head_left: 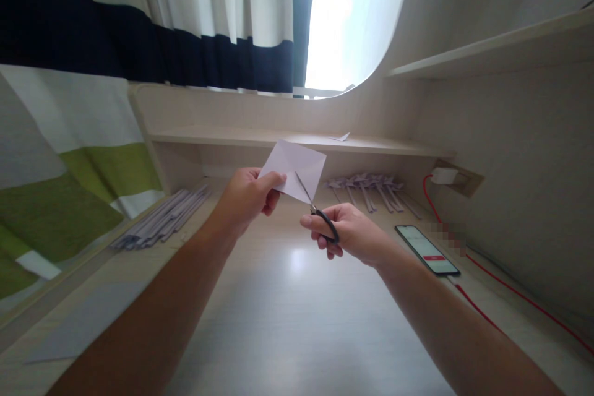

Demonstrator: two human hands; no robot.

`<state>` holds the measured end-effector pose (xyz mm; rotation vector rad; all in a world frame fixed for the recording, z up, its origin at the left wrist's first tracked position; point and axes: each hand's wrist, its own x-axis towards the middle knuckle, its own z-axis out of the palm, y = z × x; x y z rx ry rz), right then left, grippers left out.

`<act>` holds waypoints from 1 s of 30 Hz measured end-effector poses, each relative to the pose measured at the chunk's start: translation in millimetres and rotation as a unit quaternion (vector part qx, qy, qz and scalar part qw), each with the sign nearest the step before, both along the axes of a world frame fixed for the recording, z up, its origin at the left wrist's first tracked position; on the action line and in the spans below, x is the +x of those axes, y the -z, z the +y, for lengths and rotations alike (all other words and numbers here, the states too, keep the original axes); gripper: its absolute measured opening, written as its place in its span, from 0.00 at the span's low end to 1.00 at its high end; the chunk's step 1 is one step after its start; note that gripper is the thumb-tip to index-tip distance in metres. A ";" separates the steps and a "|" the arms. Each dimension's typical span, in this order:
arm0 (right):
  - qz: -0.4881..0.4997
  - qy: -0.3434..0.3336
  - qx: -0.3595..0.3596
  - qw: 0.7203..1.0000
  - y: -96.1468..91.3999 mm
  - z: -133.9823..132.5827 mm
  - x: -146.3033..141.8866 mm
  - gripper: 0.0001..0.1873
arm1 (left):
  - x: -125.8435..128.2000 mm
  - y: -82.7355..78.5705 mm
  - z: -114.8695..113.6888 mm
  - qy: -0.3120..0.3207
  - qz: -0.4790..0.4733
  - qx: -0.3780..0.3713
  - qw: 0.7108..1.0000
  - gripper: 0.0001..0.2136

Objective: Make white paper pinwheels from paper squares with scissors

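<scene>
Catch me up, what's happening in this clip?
A person is working on a square of white paper with scissors. The left hand pinches the paper above the desk; the right hand holds the scissors, one blade lying over the paper from a corner toward its middle. Paper sticks lie at the left, and a lit phone at the right.

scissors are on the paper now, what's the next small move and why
Probably squeeze the right hand to close the scissors, with the left hand holding the paper steady: one blade lies over the sheet, running from near its lower corner toward the middle, and the left thumb presses beside it.
</scene>
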<state>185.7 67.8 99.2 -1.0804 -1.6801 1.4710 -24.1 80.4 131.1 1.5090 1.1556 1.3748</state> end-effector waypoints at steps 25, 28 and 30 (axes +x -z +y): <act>-0.002 0.007 0.010 1.000 -3.0 -2.6 -0.7 0.26 | 3.3 -2.7 -3.7 -0.010 -0.056 0.006 0.998 0.16; -0.002 0.009 0.016 1.000 -2.5 -2.6 -0.4 0.26 | 3.3 -2.5 -3.4 -0.006 -0.061 0.009 0.998 0.15; 0.001 0.011 0.020 1.000 -2.4 -2.4 0.1 0.25 | 3.1 -2.3 -3.0 -0.005 -0.064 0.010 0.998 0.15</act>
